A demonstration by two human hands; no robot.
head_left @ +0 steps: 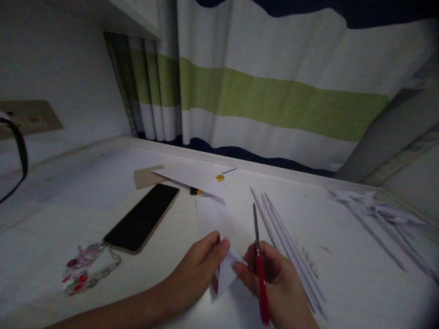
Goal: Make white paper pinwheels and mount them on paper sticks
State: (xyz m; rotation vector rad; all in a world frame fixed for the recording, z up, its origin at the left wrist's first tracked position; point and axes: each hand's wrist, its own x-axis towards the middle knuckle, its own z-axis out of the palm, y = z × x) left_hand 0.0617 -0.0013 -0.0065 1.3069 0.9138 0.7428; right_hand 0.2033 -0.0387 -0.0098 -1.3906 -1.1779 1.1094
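My left hand [200, 265] pinches a small folded piece of white paper [227, 270] just above the white table [51, 256]. My right hand [274, 281] touches the same paper with its fingertips and grips red-handled scissors [259, 265]. The scissor blades are together and point away from me. Both hands are low at the centre of the view, close together.
A dark phone [142, 218] lies left of the hands. Beside it are a pink and clear trinket [84, 269], brown card [147, 176] and white sheets [195, 178]. Several thin rolled paper sticks [288, 237] lie to the right, and paper shapes [373, 208] farther right. A striped curtain [274, 100] hangs behind.
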